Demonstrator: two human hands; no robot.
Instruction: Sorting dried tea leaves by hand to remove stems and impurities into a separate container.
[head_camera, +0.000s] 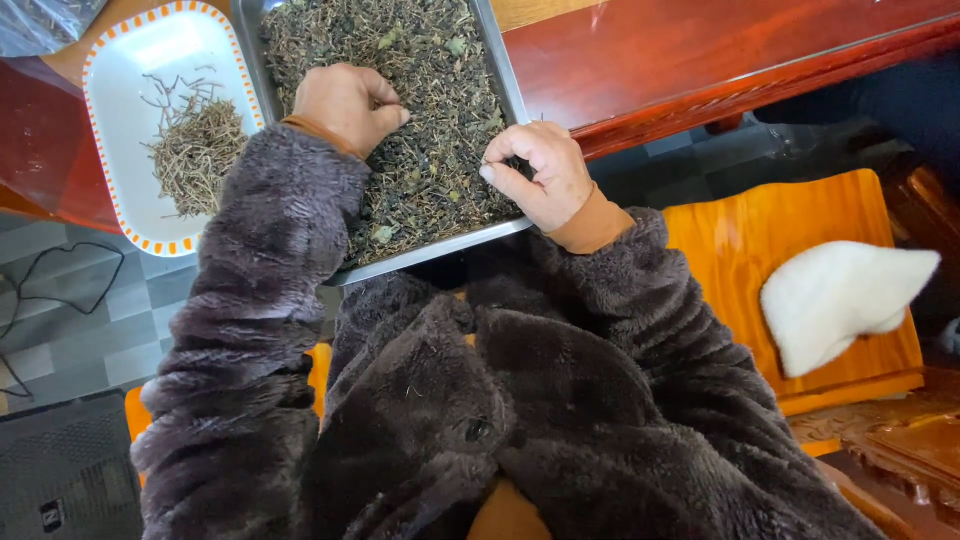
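A metal tray (505, 85) full of dark dried tea leaves (430, 110) rests on the red wooden table edge and my lap. My left hand (345, 105) lies on the leaves at the tray's left side, fingers curled and pinched into the pile. My right hand (540, 170) sits at the tray's near right corner, fingertips pinched together over the leaves; whether a stem is between them I cannot tell. Left of the tray stands a white dish with an orange-dotted rim (120, 150) holding a small heap of thin dry stems (195, 150).
The red wooden table (700, 60) runs across the top. An orange wooden stool (790, 240) with a white fluffy cushion (840, 295) stands at right. A black cable (60, 290) lies on the grey tiled floor at left. A clear plastic bag (40, 20) sits top left.
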